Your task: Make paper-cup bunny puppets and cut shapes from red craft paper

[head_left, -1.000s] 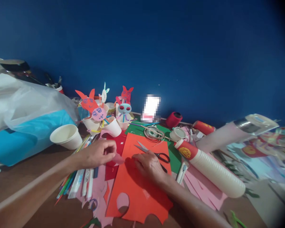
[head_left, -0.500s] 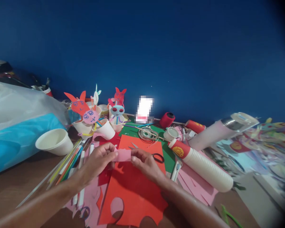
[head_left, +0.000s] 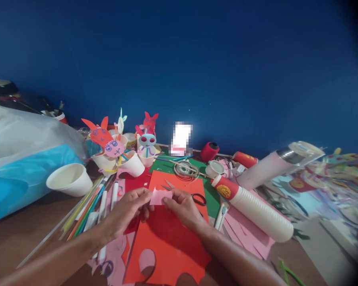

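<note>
Half-covered scissors [head_left: 168,185], one scrambled bright rectangle [head_left: 181,139]
From here the right hand [head_left: 185,207] hides their middle; the plastic bag [head_left: 32,129] runs out of view leftward; the far-right heap [head_left: 343,178] is smeared.

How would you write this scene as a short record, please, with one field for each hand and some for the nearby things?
Left hand: fingertips at left edge of pink paper piece; pinch unclear
Right hand: pinching that piece's right side
Underneath: orange sheet with cut-outs
Scissors: partly hidden behind right hand
Right of sheet: white cutter, cup stack
Left side: tilted white cup, markers
Background: blue wall
</note>
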### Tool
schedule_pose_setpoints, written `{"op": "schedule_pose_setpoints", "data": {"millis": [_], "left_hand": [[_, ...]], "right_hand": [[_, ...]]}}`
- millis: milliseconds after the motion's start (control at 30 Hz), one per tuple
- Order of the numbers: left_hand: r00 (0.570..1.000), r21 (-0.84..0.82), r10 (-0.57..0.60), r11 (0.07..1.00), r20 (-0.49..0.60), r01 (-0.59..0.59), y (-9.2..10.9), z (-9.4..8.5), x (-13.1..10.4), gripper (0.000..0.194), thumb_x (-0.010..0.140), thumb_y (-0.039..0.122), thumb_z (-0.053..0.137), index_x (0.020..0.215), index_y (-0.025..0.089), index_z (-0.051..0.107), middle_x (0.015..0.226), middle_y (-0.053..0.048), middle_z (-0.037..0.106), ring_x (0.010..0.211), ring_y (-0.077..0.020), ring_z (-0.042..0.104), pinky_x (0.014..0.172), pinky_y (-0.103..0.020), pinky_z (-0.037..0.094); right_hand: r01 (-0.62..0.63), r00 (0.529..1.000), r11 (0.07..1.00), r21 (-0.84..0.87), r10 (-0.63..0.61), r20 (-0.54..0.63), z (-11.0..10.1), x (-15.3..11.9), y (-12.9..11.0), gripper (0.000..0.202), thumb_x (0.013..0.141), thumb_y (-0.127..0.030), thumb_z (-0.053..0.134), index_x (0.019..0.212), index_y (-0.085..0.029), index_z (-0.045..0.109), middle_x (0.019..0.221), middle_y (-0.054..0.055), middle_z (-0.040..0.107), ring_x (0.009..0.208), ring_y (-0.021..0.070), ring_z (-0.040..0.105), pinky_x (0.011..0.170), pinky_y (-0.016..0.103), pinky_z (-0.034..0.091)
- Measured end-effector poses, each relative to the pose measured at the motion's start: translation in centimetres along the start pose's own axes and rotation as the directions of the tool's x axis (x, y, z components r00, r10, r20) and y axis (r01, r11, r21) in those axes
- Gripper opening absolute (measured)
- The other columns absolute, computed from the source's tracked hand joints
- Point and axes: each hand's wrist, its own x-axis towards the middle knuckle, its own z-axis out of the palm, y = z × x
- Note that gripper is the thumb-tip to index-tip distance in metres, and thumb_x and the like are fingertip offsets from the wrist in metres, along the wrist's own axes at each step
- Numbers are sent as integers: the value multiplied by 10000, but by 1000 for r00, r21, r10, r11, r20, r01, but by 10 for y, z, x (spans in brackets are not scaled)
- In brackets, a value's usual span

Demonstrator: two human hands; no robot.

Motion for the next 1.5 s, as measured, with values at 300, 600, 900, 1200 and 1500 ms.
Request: {"op": "schedule_pose_setpoints", "data": {"millis": [300, 600, 900, 1200, 1500], "left_hand": [[997, 84, 25, 996, -69, -19, -3, 1, 2, 138, 662, 257, 602, 642, 158, 507, 520, 70, 465, 431, -55, 400, 446, -190, 308], [1000, 117, 2, 993, -18, 0, -8, -2, 6, 178, 685, 312, 595, 633, 155, 527, 497, 59, 478, 430, -70, 414, 437, -197, 311], [999, 167, 40, 985, -30, -34, 4, 1, 4, 169, 680, 275, 579, 591, 150, 509, 510, 52, 486, 448, -63, 406, 463, -195, 321], [998, 252, 26, 968, -61, -10, 15, 4, 0, 177, 675, 317, 574, 591, 167, 534, 483, 52, 484, 451, -72, 404, 447, -188, 300], [974, 287, 174, 949, -145, -127, 21, -12, 6, 178, 691, 304, 582, 598, 174, 503, 481, 68, 424, 445, -66, 388, 442, -180, 313]], "right_hand": [[25, 1000, 999, -20, -25, 2, 5, -4, -2, 153, 741, -249, 563, 640, -153, 502, 578, -26, 456, 508, 89, 385, 490, 209, 298], [41, 999, 995, -90, -41, 3, 2, -3, 6, 175, 763, -260, 551, 635, -153, 498, 564, -35, 428, 499, 84, 370, 472, 200, 284], [80, 996, 957, -280, -89, -19, -4, -3, 1, 204, 783, -309, 533, 649, -155, 522, 576, -26, 442, 524, 94, 383, 480, 197, 299], [57, 996, 954, -296, -73, -46, -6, -5, -2, 226, 788, -337, 524, 650, -158, 528, 570, -24, 474, 528, 97, 416, 488, 196, 310], [90, 992, 975, -205, -106, -66, -12, 0, -8, 166, 792, -282, 505, 701, -159, 570, 592, -18, 525, 543, 101, 464, 522, 207, 357]]}}
